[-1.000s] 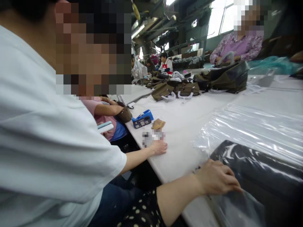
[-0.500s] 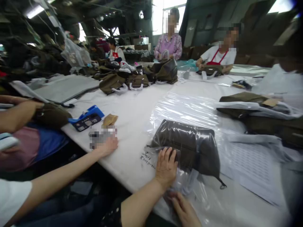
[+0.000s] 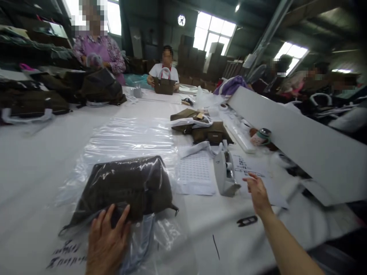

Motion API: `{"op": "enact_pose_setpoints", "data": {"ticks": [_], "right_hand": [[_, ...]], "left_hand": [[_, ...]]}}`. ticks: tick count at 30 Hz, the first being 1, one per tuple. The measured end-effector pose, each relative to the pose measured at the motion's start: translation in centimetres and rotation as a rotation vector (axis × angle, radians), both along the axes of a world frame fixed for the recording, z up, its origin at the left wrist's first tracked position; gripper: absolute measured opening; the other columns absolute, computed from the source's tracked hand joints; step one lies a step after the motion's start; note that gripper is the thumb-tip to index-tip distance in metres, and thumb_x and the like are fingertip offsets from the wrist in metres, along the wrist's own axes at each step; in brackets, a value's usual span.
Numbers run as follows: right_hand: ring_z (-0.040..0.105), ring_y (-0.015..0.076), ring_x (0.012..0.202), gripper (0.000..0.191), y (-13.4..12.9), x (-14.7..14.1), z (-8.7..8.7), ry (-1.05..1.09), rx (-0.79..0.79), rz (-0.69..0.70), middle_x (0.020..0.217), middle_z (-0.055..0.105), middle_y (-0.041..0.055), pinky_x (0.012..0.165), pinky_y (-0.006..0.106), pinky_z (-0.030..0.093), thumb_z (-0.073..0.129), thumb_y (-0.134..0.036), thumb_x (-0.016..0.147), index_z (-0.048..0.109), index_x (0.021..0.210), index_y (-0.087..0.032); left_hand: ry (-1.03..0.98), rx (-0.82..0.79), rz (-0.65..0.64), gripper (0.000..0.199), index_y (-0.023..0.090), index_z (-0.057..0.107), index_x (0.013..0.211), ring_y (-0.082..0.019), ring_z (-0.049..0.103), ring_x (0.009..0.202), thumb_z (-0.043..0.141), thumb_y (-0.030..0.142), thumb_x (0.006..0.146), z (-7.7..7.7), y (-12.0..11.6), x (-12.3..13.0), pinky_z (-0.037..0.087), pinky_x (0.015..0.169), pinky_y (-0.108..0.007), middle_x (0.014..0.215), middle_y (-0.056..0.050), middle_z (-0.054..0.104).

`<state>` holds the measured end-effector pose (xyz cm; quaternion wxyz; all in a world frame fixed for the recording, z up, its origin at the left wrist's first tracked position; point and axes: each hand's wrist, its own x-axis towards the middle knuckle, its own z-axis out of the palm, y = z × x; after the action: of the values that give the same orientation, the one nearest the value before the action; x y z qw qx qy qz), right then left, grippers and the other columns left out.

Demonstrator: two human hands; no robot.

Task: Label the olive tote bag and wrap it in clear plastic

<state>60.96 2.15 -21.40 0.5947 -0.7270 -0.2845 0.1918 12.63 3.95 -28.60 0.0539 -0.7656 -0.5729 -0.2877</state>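
Spread fingers of the left hand (image 3: 107,242) press a dark-olive fabric bag (image 3: 126,187) in clear plastic; a pale-grey tape dispenser (image 3: 222,177) stands left of the right hand (image 3: 259,194), fingers parted.

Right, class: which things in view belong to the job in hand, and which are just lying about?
Apparently in the job:
dark bag with clear plastic over it, under the left hand
tape dispenser, near the right hand

Apparently just lying about:
lidded cup
purple cloth
small dark tool
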Motion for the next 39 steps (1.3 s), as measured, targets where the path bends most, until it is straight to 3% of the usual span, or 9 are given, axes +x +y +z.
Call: {"op": "enact_pose_setpoints", "data": {"ticks": [4, 9, 12, 15, 21, 24, 30, 34, 39], "right_hand": [[0.05, 0.0133, 0.052, 0.06, 2.7, 1.3, -1.7, 0.118, -0.113, 0.09, 0.068, 0.063, 0.0019, 0.045, 0.023, 0.037, 0.072, -0.043, 0.057, 0.053, 0.106, -0.015], [0.055, 0.0131, 0.058, 0.066, 0.9, -0.8, -2.1, 0.142, -0.051, -0.005, 0.068, 0.06, -0.0028, 0.05, 0.022, 0.041, 0.067, -0.051, 0.06, 0.039, 0.111, -0.022], [0.044, 0.0112, 0.043, 0.049, -1.1, -2.0, -2.6, 0.129, -0.143, -0.03, 0.058, 0.054, -0.0027, 0.04, 0.022, 0.033, 0.052, -0.063, 0.068, 0.047, 0.091, -0.02], [0.038, 0.0105, 0.037, 0.043, -2.6, -1.8, -3.1, 0.047, -0.329, 0.024, 0.046, 0.05, -0.0013, 0.037, 0.023, 0.026, 0.064, -0.059, 0.058, 0.051, 0.062, -0.019], [0.048, 0.0168, 0.042, 0.036, -2.3, -1.4, 1.0, -0.279, -0.625, 0.397, 0.042, 0.052, 0.0026, 0.041, 0.026, 0.03, 0.074, -0.05, 0.05, 0.057, 0.045, -0.018], [0.049, 0.017, 0.044, 0.041, 3.1, -7.8, 4.5, -0.498, -0.538, 0.758, 0.046, 0.054, 0.0021, 0.042, 0.027, 0.034, 0.065, -0.061, 0.059, 0.062, 0.052, -0.021], [0.052, 0.0114, 0.05, 0.025, 11.8, -31.8, 9.2, -0.898, -0.275, 1.628, 0.055, 0.059, -0.0021, 0.047, 0.021, 0.036, 0.062, -0.042, 0.074, 0.064, 0.06, -0.021], [0.06, 0.0176, 0.058, 0.013, 13.4, -40.7, 6.7, -1.459, -0.257, 1.655, 0.055, 0.061, 0.0025, 0.052, 0.024, 0.04, 0.073, -0.029, 0.063, 0.065, 0.058, -0.02], [0.062, 0.0281, 0.066, 0.025, 15.9, -40.4, 5.9, -1.606, -0.318, 1.426, 0.062, 0.063, 0.0118, 0.058, 0.033, 0.046, 0.079, -0.033, 0.059, 0.065, 0.066, -0.014]], "left_hand": [[-0.012, 0.011, -0.006, 0.055, 0.037, 0.018, 0.141, -0.035, 0.012, 0.137, 0.038, 0.025, 0.09, 0.3, 0.1, 0.3, 0.016, 0.108, -0.059, 0.153, -0.003, 0.003], [-0.022, 0.023, -0.004, 0.058, 0.039, 0.019, 0.14, -0.035, 0.014, 0.137, 0.042, 0.025, 0.089, 0.2, 0.2, 0.2, 0.017, 0.108, -0.059, 0.153, -0.001, 0.007], [-0.022, 0.027, -0.014, 0.058, 0.04, 0.021, 0.139, -0.035, 0.016, 0.136, 0.045, 0.025, 0.087, 0.1, 0.3, -0.1, 0.018, 0.107, -0.06, 0.152, -0.001, 0.009], [-0.021, 0.002, -0.02, 0.058, 0.038, 0.024, 0.139, -0.037, 0.016, 0.135, 0.046, 0.025, 0.087, -0.2, 0.5, -0.3, 0.019, 0.107, -0.06, 0.152, -0.003, 0.01], [0.034, -0.026, 0.067, 0.047, 0.033, 0.046, 0.13, -0.035, 0.029, 0.13, 0.052, 0.024, 0.084, 0.3, -0.2, -0.3, 0.026, 0.105, -0.057, 0.144, -0.01, 0.027], [0.043, -0.047, 0.102, 0.045, 0.036, 0.048, 0.127, -0.032, 0.032, 0.128, 0.055, 0.027, 0.084, 0.8, -0.5, -0.1, 0.031, 0.104, -0.054, 0.141, -0.009, 0.031], [-0.033, -0.057, 0.112, 0.05, 0.039, 0.044, 0.13, -0.031, 0.031, 0.129, 0.058, 0.031, 0.082, 0.9, -0.9, -0.2, 0.033, 0.102, -0.054, 0.142, -0.008, 0.031], [-0.077, -0.073, 0.106, 0.049, 0.042, 0.043, 0.129, -0.03, 0.031, 0.13, 0.056, 0.034, 0.083, 0.7, -1.0, -0.3, 0.032, 0.103, -0.053, 0.143, -0.007, 0.031], [-0.029, -0.075, 0.084, 0.05, 0.038, 0.037, 0.134, -0.03, 0.025, 0.133, 0.049, 0.043, 0.086, 0.5, -1.2, -0.6, 0.023, 0.107, -0.054, 0.144, -0.003, 0.032]]}}
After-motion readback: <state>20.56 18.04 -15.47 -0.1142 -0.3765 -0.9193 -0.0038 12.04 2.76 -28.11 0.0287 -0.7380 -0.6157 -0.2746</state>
